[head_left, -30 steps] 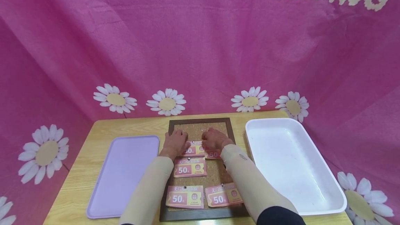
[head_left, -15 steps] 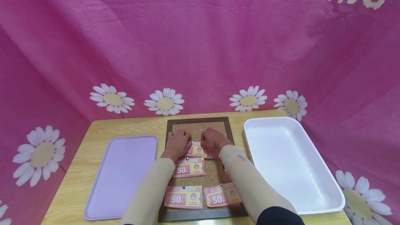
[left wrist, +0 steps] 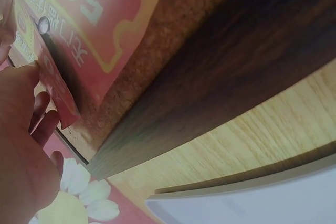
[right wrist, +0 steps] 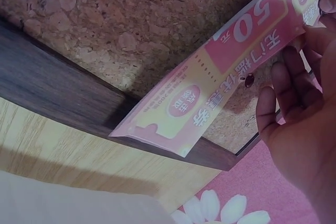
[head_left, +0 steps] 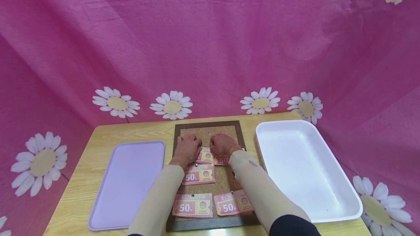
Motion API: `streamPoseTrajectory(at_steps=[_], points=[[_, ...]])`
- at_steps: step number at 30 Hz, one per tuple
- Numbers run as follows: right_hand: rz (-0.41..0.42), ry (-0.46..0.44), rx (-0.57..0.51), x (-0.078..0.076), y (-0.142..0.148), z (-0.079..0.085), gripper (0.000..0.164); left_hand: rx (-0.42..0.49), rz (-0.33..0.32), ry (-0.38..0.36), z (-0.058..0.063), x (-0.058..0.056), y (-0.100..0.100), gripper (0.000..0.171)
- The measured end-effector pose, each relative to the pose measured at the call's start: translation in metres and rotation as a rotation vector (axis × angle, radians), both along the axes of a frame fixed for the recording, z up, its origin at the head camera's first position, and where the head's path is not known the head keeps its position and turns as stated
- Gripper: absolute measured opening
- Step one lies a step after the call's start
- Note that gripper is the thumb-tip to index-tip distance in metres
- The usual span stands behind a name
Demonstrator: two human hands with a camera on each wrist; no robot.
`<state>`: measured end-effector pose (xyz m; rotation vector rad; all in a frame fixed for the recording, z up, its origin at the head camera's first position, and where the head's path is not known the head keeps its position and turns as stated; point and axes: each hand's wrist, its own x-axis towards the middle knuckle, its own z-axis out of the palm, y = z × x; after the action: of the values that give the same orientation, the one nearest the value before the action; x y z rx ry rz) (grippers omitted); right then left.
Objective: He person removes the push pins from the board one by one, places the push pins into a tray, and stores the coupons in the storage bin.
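A pink and yellow paper coupon printed with 50 lies near the top of a dark-framed cork board. My left hand pinches its upper edge, with the thumb along the paper in the left wrist view. From the other side my right hand grips around its upper right corner; those fingertips are partly hidden. Just under the right hand, another coupon carries a round-headed pushpin at its top edge. Below, a pinned coupon sits by my left wrist.
Two more pinned coupons, a left one and a right one, are at the board's near end. A shallow lilac tray stands left of the board, a deep white tray right. A pink curtain hangs behind the wooden table.
The left hand has shifted slightly right, covering more of the upper coupon's left part. The right hand stays nearly in place. The head view has tilted a little.
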<state>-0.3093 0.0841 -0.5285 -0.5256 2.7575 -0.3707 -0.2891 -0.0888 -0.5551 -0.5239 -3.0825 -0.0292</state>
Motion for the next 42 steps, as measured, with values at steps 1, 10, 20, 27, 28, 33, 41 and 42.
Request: streamPoseTrajectory(at_steps=[1,10,20,27,28,33,41,42], points=[[-0.004,-0.002,-0.002,0.0,-0.0001,-0.0001,0.009,-0.001,-0.001,0.005,0.0001,0.0003,0.0001,0.02],[-0.035,-0.019,-0.038,0.0021,0.0001,-0.0017,0.012,0.038,-0.013,0.053,-0.0039,0.0025,0.0011,0.017],[-0.034,-0.026,-0.035,0.0014,0.0021,-0.0028,0.011,0.153,-0.004,-0.014,-0.007,0.0028,-0.0001,0.016],[-0.032,-0.017,-0.045,-0.0001,0.0019,-0.0031,0.011,0.256,0.029,-0.054,-0.0094,-0.0009,-0.0042,0.016],[-0.031,-0.015,-0.045,-0.0003,0.0017,-0.0031,0.011,0.267,0.034,-0.056,-0.0092,-0.0012,-0.0047,0.016],[-0.038,-0.018,-0.04,-0.0013,0.0006,-0.0027,0.011,0.275,0.054,-0.083,-0.0068,-0.0031,-0.0066,0.017],[-0.043,-0.026,-0.039,-0.0027,0.001,-0.0048,0.012,0.254,0.031,-0.086,-0.0028,-0.0055,-0.006,0.016],[-0.041,-0.023,-0.037,-0.0029,0.0011,-0.0053,0.011,0.246,0.018,-0.079,-0.0027,-0.0062,-0.0055,0.016]])
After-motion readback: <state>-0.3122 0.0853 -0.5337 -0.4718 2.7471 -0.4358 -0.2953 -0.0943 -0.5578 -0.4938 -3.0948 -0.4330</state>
